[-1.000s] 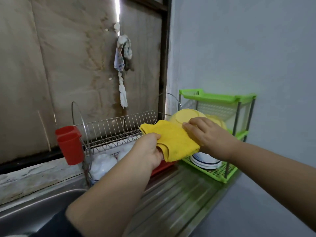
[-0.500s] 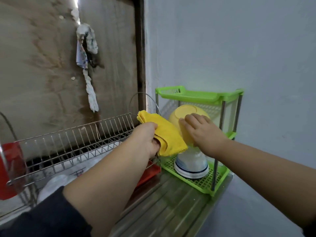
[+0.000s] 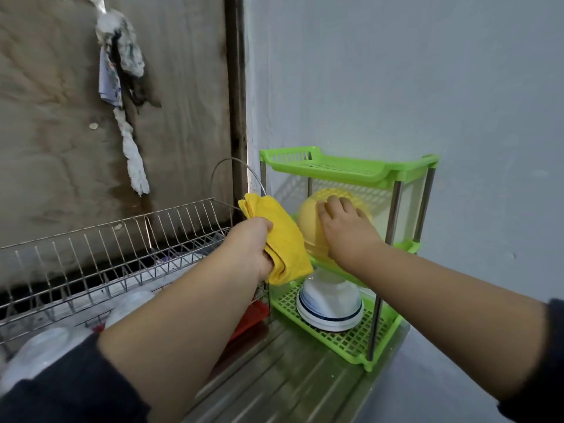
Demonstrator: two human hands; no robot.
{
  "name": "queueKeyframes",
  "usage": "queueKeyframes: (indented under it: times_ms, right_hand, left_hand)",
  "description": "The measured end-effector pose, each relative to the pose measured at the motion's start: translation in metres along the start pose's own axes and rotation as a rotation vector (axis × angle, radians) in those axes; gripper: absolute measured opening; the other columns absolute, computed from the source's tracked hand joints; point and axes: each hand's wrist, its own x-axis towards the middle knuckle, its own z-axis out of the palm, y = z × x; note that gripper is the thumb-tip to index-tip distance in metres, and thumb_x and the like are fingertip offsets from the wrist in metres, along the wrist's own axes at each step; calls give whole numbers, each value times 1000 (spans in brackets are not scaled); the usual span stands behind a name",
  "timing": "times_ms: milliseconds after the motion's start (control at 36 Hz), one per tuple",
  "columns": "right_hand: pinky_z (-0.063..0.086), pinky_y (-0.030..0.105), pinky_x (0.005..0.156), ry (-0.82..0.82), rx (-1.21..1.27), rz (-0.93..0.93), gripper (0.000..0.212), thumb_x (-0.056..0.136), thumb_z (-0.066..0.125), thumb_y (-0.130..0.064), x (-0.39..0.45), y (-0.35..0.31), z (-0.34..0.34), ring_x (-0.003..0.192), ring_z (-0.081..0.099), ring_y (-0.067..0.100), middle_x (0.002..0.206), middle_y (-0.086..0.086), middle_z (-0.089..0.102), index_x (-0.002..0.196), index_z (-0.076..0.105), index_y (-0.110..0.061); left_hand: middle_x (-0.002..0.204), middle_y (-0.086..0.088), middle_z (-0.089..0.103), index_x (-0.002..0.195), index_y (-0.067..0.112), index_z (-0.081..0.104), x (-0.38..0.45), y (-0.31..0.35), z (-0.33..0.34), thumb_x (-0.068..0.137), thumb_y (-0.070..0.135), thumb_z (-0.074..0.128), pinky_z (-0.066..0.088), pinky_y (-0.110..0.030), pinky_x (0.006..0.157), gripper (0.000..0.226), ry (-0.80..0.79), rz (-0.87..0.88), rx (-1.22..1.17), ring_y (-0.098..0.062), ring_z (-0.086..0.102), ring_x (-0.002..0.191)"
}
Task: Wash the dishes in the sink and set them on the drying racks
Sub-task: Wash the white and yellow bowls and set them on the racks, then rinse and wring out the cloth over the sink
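Note:
My left hand [image 3: 253,248] grips a folded yellow cloth [image 3: 283,239] just left of the green plastic rack [image 3: 348,170]. My right hand [image 3: 345,230] lies over an upturned yellow bowl [image 3: 308,221], fingers spread and curved over its base, on the rack's middle shelf. Below it, on the bottom shelf, a white bowl with a blue rim line [image 3: 331,303] sits upside down. The rack's top shelf holds nothing that I can see.
A steel wire dish rack [image 3: 122,248] stands at the left with white dishes [image 3: 45,346] on its lower level and a red tray [image 3: 253,315] under it. The ribbed steel drainboard [image 3: 290,377] runs in front. Rags [image 3: 122,65] hang on the back wall.
The view has swung right and closer to the green rack. My right hand has carried the yellow bowl deeper onto the middle shelf; my left hand with the cloth has dropped away from it.

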Motion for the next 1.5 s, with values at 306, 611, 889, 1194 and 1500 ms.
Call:
queueKeyframes:
  times_ms: [306, 611, 889, 1194, 1500]
  right_hand:
    - [38, 39, 102, -110, 84, -3, 87, 83, 70, -19, 13, 5, 5, 130, 28, 32, 142, 15, 21, 147, 14, -4]
    - [28, 44, 109, -142, 84, -35, 96, 80, 72, -36, 14, 6, 7, 135, 25, 35, 147, 17, 20, 149, 10, -11]
    - [22, 32, 109, -8, 240, -196, 73, 91, 55, -10, -2, -8, 1, 138, 20, 28, 152, 11, 17, 151, 14, -20]
    - [37, 32, 94, 253, 862, -126, 44, 90, 48, -2, -35, -75, -25, 108, 47, 31, 111, 17, 51, 131, 56, -14]
    - [44, 17, 70, 145, 1499, 30, 12, 90, 60, -23, -106, -135, -65, 69, 56, -7, 77, -13, 65, 85, 63, -33]
  left_hand:
    - [122, -19, 57, 138, 9, 41, 22, -7, 0, 95, 11, 49, 47, -47, 59, 44, 13, 6, -35, -31, 59, 77]
    - [124, -18, 57, 137, 9, 42, 24, -9, 4, 96, 10, 48, 47, -45, 67, 41, -17, -10, -61, -30, 58, 79]
    - [131, -20, 53, 139, 6, 39, 3, -14, -4, 98, 8, 42, 45, -45, 77, 41, -110, 1, -127, -34, 55, 110]
    - [118, -8, 65, 118, 16, 59, -45, -32, -37, 98, 42, 35, 46, -38, 86, 41, -279, 142, -247, -24, 60, 105]
    - [142, -7, 49, 141, 20, 44, -97, -47, -100, 92, 66, 2, 27, -47, 112, 79, -334, 191, -124, -27, 42, 132]
